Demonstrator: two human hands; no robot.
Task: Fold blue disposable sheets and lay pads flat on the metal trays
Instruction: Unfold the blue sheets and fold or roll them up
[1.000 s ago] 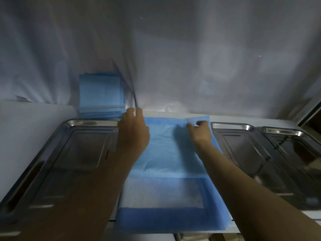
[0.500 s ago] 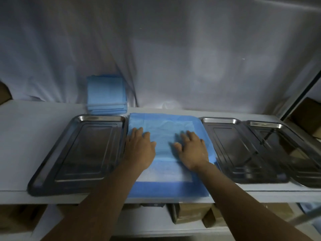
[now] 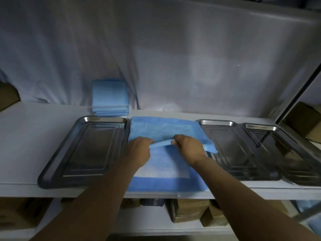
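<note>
A white cloth (image 3: 156, 58) hung behind the shelf (image 3: 34, 122). The blue sheet (image 3: 165, 129) lay there, a metal tray (image 3: 102, 118) at its nine o'clock, another tray (image 3: 217, 121) at three. The left hand (image 3: 137, 150) and right hand (image 3: 189, 148) each pinched a raised fold across its middle, fingers (image 3: 175, 137) clenched on it. Folded sheets (image 3: 109, 94) sat stacked at eleven o'clock.

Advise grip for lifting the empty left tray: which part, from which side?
Probably the raised rim of the left tray at its near short edge, coming from the front. The rim flares up off the shelf, giving fingers a lip, and that edge sits at the shelf's front. The pad lies beside its right edge and the sheet stack sits behind its far edge.
</note>
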